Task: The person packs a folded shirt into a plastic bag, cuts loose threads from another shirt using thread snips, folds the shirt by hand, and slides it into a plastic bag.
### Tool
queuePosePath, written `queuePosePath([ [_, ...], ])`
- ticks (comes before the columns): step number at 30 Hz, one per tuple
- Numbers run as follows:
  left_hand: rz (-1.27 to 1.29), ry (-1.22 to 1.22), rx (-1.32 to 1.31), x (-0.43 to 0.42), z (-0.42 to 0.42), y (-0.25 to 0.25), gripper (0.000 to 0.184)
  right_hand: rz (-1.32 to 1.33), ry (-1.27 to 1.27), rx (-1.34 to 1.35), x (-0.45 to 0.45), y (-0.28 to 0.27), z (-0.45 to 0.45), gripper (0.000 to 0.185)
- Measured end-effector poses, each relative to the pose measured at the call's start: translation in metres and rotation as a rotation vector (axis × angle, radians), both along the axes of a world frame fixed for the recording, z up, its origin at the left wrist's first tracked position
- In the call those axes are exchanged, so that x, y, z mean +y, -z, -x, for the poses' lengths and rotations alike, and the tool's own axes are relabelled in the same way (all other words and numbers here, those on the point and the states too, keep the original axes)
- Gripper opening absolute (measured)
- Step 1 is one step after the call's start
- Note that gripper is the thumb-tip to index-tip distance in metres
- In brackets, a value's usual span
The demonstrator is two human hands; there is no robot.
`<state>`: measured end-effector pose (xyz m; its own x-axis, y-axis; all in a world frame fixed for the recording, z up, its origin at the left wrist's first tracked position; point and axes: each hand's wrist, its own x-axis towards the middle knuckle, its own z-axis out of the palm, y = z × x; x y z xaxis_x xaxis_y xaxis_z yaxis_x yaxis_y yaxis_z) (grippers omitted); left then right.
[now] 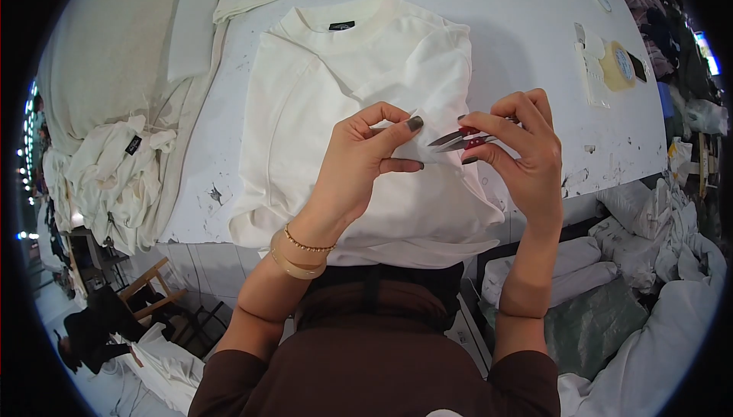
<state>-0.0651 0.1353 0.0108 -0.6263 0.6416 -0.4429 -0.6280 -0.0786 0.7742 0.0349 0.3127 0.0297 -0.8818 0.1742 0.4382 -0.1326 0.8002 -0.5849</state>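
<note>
A white sweatshirt [298, 135] with a ribbed collar and a small black neck label [342, 26] lies on the table in front of me. Above its right part, my left hand [366, 142] is closed in a pinch of thumb and forefinger; a small whitish tip shows by the thumb, too small to name. My right hand [527, 138] grips a pair of thread snips [467, 141] with red on the handles. Their dark pointed blades are slightly apart and aim left at my left fingertips, with a small gap between.
The white table [534, 43] has dark scuffs. At its left lie a crumpled white garment pile [114, 165] and folded cream cloth [130, 35]. A tape roll [617, 64] sits far right, near a dark phone-like object [637, 66]. Plastic-wrapped bundles [565, 264] are below the right edge.
</note>
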Motion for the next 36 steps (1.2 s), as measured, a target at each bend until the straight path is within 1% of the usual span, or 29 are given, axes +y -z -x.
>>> queuePosePath([
  [5, -0.011, -0.006, -0.063, -0.002, 0.003, 0.007, 0.008, -0.015, 0.068, 0.033, 0.002, 0.003, -0.005, 0.032],
  [21, -0.010, -0.014, -0.065, -0.001, 0.001, 0.007, 0.007, -0.075, 0.057, 0.060, -0.008, 0.002, -0.001, 0.033],
  [27, -0.011, -0.016, -0.076, 0.000, 0.002, 0.007, 0.007, -0.088, 0.039, 0.098, -0.009, 0.009, 0.000, 0.028],
  [29, -0.022, -0.018, -0.076, -0.001, 0.002, 0.009, 0.008, 0.551, 0.132, 0.138, -0.013, 0.019, 0.000, 0.027],
  [30, -0.028, 0.025, -0.058, -0.002, 0.003, 0.010, 0.010, 0.740, 0.119, 0.172, -0.012, 0.027, -0.001, 0.040],
  [31, -0.033, 0.067, -0.039, -0.004, 0.005, 0.009, 0.014, 0.752, 0.148, 0.098, -0.010, 0.039, -0.006, 0.049],
  [32, -0.035, 0.064, -0.038, -0.007, 0.003, 0.008, 0.014, 0.689, 0.171, -0.027, -0.013, 0.041, -0.011, 0.059],
  [33, 0.134, 0.114, 0.424, -0.012, -0.001, 0.007, 0.024, 0.618, 0.186, -0.152, -0.016, 0.043, -0.016, 0.070],
  [34, 0.309, 0.156, 0.886, -0.019, -0.005, 0.005, 0.036, 0.523, 0.234, -0.161, -0.027, 0.041, -0.019, 0.069],
  [35, 0.434, 0.174, 1.250, -0.034, -0.007, 0.011, 0.065, 0.427, 0.278, -0.166, -0.037, 0.042, -0.020, 0.068],
  [36, 0.626, 0.243, 1.352, -0.048, -0.015, 0.009, 0.071, 0.315, 0.267, -0.112, -0.040, 0.052, -0.021, 0.066],
])
